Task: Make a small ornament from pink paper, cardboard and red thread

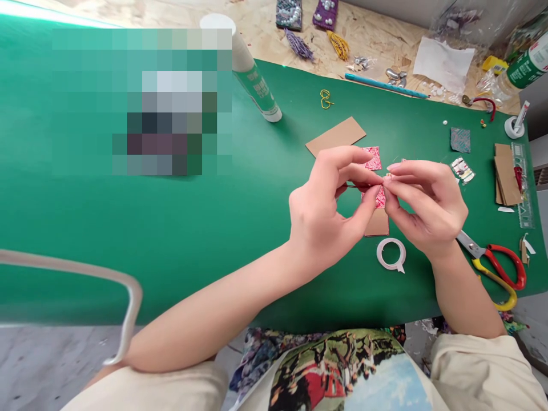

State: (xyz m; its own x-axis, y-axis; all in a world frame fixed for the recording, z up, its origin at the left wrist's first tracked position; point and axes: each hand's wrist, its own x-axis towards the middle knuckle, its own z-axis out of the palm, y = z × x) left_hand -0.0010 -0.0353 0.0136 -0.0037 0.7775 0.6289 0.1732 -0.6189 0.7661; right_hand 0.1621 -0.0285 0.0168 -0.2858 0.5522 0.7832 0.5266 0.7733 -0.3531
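Both of my hands meet in front of me above the green mat. My left hand point(325, 200) pinches a thin, dark-red-edged piece point(357, 185) between thumb and forefinger. Its fingertips touch those of my right hand point(432, 202), which is closed in a pinch around a tiny pale bit point(387, 177), too small to name. Under the hands lie a pink-patterned square point(373, 157), another pink patterned piece point(380, 197) and a brown cardboard piece point(377, 222), partly covered by my fingers. A roll of narrow white tape point(379, 256) lies just below them.
Scissors point(499, 265) with red and yellow handles lie by my right forearm. A glue stick point(252, 77) stands on the green mat point(205, 228). Brown card strips point(506, 174) and a clear ruler point(523, 194) are at the right. A blue pencil point(385, 85) lies at the back.
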